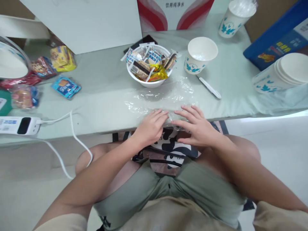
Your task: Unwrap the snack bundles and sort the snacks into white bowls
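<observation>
A clear, crinkled plastic sheet lies on the table near the front edge. My left hand rests at its near edge, fingers stretched out and close together. Beside it, my right hand is spread over the film's near right part, with fingers apart. Neither hand holds anything visible. Beyond the film stands a white bowl heaped with wrapped biscuits and a yellow-wrapped snack. To its right are a paper cup with blue leaf prints and a white craft knife.
Snack packets and a power strip with white cables are at left. Stacked paper cups and a blue box stand at right, another cup behind. A dark phone-like object lies behind the bowl, before white boxes.
</observation>
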{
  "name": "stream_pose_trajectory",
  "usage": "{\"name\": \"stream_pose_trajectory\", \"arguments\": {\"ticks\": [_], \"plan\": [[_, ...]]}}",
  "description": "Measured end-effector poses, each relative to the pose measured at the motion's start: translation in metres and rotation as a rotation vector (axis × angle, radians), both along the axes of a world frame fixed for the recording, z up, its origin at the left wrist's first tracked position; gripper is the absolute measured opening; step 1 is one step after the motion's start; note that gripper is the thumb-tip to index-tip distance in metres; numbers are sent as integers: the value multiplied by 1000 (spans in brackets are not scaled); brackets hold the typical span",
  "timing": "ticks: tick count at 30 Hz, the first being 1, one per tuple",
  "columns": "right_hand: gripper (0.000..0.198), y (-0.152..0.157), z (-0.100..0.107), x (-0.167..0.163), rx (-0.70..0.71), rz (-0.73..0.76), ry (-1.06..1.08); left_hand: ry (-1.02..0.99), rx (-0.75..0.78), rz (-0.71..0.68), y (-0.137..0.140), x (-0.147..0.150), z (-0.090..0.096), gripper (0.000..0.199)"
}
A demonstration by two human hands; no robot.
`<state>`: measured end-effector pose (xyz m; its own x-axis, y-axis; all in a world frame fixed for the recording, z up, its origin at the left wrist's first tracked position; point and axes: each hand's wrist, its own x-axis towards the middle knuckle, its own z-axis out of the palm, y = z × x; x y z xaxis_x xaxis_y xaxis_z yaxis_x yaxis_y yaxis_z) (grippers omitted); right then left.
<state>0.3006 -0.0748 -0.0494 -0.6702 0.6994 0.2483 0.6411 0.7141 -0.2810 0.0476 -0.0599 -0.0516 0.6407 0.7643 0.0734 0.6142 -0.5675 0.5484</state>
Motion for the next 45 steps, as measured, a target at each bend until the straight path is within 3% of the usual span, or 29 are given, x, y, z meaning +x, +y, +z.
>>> {"name": "stream_pose_trajectory", "arguments": {"ticks": [2,5,7,9,12,15,19,22,26,29,34,37,41,43,45], "plan": [[48,-4,-7,5,7,-31,-50,-132,-135,52,3,-10,14,45],[26,0,-7,14,46,-136,90,-249,-382,105,7,-24,38,39],[16,4,-3,19,22,-202,288,-280,-426,148,11,-32,54,32],[13,8,0,20,-69,-314,518,-275,-369,206,14,-40,66,25],[13,16,-2,15,-253,-540,865,-241,-315,343,19,-52,67,14],[27,31,-6,4,-396,-677,1051,-350,-401,557,31,-59,51,12],[28,52,-6,-6,-456,-793,1054,-522,-417,734,58,-59,32,10],[24,63,-6,-4,-444,-855,1018,-519,-420,651,74,-58,32,21],[18,65,-3,6,-429,-960,868,-565,-577,476,81,-58,35,40],[19,62,0,10,-405,-1013,659,-515,-646,554,84,-58,33,39],[30,61,-7,13,-259,-969,366,-223,-573,642,87,-62,26,26],[41,62,-13,19,-115,-926,229,-22,-350,626,86,-63,21,22],[45,52,-5,14,235,-926,250,173,-36,726,80,-58,17,22],[40,42,2,-2,329,-706,317,198,15,736,79,-53,17,23],[39,32,6,-24,254,-388,263,210,4,736,79,-48,17,25]]}}
